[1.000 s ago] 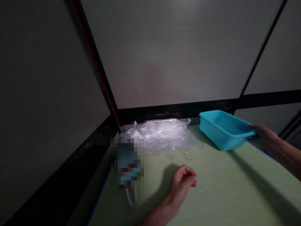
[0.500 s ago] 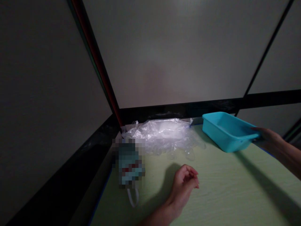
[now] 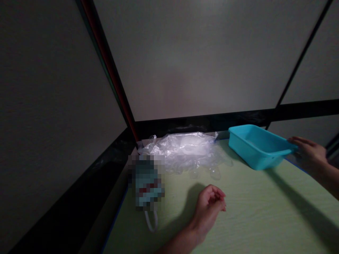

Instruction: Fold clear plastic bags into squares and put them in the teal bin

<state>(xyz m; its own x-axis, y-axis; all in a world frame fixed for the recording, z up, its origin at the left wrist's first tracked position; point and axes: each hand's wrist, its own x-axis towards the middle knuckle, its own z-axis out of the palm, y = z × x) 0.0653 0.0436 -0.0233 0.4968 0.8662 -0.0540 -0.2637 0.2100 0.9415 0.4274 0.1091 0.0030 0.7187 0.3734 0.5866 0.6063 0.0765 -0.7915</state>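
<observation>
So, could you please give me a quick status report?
Left hand loosely curled, nothing visible in it. Right hand at right end of turquoise basin, grip unclear. Basin open side up; crumpled clear plastic to its left.

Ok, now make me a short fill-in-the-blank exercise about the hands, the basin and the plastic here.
1. The hand at the end of the rectangular turquoise plastic basin is the ____ one.
2. The basin's open side faces ____.
3. In the picture, the crumpled clear plastic lies to the ____ of the basin.
4. The loosely curled hand is ____ to the camera than that plastic.

Missing words: right; upward; left; closer.
</observation>
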